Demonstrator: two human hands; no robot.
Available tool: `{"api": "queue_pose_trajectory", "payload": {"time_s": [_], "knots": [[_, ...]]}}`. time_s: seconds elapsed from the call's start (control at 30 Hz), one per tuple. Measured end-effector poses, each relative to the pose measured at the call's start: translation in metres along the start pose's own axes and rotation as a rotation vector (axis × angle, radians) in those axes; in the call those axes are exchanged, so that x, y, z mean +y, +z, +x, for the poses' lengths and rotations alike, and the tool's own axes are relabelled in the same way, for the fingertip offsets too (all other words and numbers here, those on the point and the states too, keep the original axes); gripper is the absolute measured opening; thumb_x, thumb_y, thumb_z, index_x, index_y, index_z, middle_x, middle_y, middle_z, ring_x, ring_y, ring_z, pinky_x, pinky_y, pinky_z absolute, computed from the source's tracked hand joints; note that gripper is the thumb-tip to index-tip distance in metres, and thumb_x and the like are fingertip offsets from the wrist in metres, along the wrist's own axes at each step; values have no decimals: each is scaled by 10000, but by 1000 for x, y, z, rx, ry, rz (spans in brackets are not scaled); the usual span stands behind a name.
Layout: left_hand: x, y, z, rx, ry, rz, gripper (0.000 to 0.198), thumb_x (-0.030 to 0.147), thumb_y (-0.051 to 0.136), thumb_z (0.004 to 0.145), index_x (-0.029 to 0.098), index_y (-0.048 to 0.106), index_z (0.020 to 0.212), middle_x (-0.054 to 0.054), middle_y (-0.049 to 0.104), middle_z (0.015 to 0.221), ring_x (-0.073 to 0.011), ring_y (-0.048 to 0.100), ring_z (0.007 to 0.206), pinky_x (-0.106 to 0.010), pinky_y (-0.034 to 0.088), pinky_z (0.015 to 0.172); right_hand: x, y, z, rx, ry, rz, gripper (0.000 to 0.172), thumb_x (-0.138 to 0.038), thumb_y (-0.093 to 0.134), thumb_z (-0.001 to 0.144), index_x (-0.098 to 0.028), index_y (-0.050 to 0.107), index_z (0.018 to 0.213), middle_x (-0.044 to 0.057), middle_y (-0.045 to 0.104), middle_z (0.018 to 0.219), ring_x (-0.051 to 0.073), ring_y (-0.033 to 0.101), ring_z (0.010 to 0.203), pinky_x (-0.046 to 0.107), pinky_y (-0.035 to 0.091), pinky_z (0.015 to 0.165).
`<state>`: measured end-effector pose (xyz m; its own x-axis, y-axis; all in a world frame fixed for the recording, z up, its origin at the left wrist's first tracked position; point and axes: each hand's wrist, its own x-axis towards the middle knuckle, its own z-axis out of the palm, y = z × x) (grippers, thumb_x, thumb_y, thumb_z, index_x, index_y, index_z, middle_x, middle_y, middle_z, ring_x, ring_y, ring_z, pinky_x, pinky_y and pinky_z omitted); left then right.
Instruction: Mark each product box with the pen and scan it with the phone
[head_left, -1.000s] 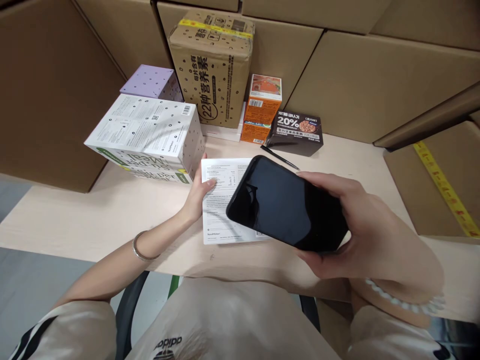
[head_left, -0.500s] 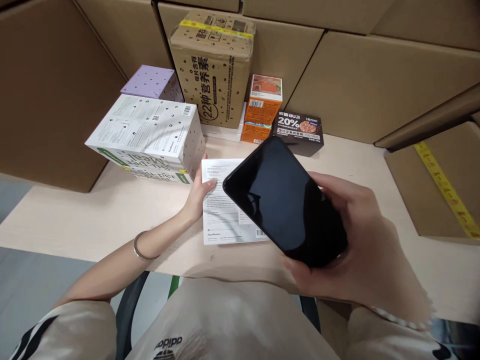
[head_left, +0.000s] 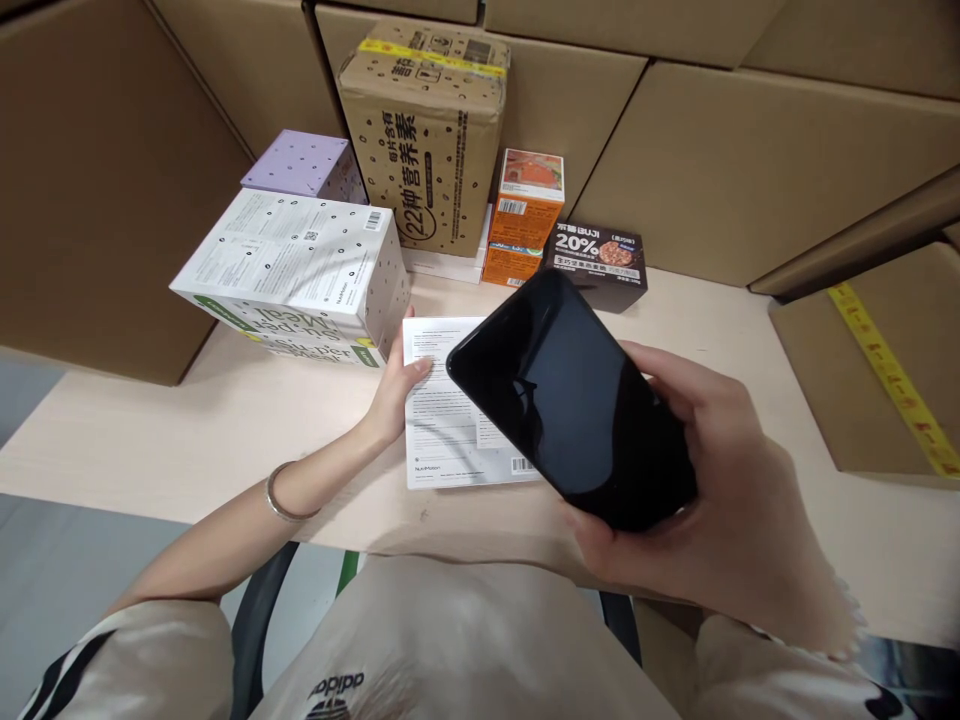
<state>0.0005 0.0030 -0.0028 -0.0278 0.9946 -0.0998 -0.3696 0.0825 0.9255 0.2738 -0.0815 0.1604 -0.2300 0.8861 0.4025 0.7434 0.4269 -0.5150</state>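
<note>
A black smartphone with a dark screen is held by its edges in my right hand, tilted above the table. Under it is a flat white box with small print and a barcode; the phone hides its right part. My left hand grips this box by its left edge, thumb on the printed face and fingers out of sight behind. Just beyond that hand stands a large white carton with green labels.
Along the back stand a purple box, a tall brown carton, stacked orange boxes and a dark biscuit box. Large cardboard boxes wall the pale table. A taped carton lies on the right.
The phone has shifted very slightly in my right hand, and the reflection on its screen differs a little. My left hand and the white box stay put.
</note>
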Motion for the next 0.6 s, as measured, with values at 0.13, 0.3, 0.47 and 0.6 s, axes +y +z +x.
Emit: {"api": "queue_pose_trajectory", "payload": {"time_s": [0.13, 0.3, 0.47, 0.6], "knots": [[-6, -4, 1, 1, -65, -56, 730, 531, 916, 825, 245, 700, 1461, -84, 819, 1331, -375, 710, 1401, -558, 567, 1225, 1, -2, -3, -29, 54, 13, 932, -468, 780, 774, -423, 490, 1659, 51, 746, 1483, 366, 853, 1087, 483, 771, 773], [-6, -1, 1, 28, -63, -81, 796, 548, 948, 795, 238, 684, 1479, -97, 793, 1423, -386, 676, 1457, -544, 533, 1261, -3, -7, 0, -36, 55, 6, 965, -448, 803, 772, -417, 485, 1683, 48, 748, 1482, 365, 848, 1107, 459, 769, 769], [-6, -1, 2, 30, -50, -87, 874, 554, 963, 777, 264, 648, 1539, -91, 744, 1523, -405, 632, 1512, -559, 494, 1301, -5, -7, 5, -11, 29, -23, 873, -405, 737, 791, -411, 541, 1641, 21, 747, 1502, 382, 809, 1251, 498, 755, 898], [-7, -2, 4, 8, -47, -104, 918, 512, 931, 824, 308, 566, 1641, -76, 718, 1565, -385, 614, 1539, -561, 481, 1319, 0, -3, 6, -3, -21, -34, 833, -371, 706, 792, -416, 557, 1611, 19, 779, 1440, 374, 828, 1196, 498, 749, 847]]}}
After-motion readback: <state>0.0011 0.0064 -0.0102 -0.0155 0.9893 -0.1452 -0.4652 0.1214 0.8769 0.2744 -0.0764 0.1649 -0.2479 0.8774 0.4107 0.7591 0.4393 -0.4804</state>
